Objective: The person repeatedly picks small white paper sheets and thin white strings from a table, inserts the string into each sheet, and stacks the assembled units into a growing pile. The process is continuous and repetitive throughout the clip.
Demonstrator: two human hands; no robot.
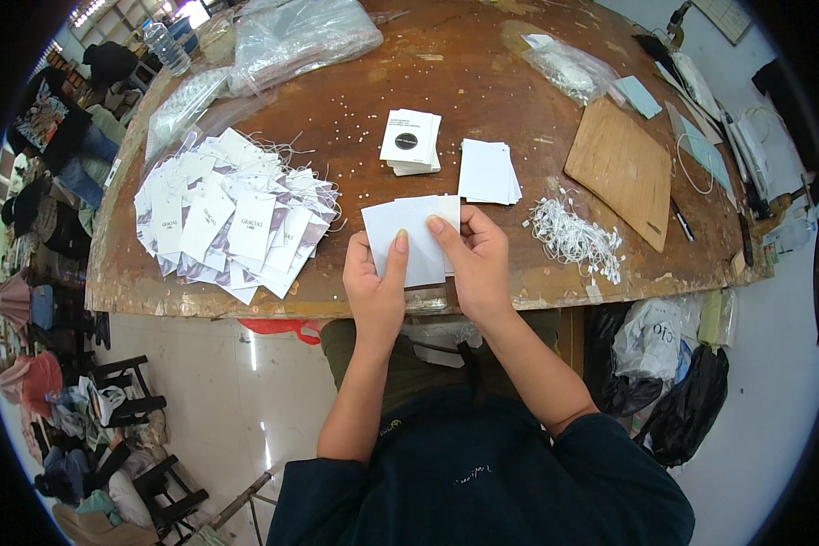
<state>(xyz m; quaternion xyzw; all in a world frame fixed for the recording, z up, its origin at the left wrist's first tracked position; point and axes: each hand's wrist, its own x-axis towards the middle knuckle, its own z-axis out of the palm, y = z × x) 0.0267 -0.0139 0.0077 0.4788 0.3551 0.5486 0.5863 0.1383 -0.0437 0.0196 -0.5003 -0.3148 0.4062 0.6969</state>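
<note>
Left hand (376, 287) and right hand (476, 264) both pinching white cards (409, 238) at the table edge (519, 296), thumbs on top. Looks like squaring up a pair; probably needs string from the pile (573, 238) next.

Head view: one fisheye camera looking steeply down from above the person's own arms.

It faces forward over the near edge of the worn wooden table (482, 82), close enough that the left hand (373, 287) and right hand (478, 264) fill the centre; the forearms enter from the lower edge. Straight lines bend toward the dark round rim, where the tiled floor (218, 382) shows below the table's near edge.
</note>
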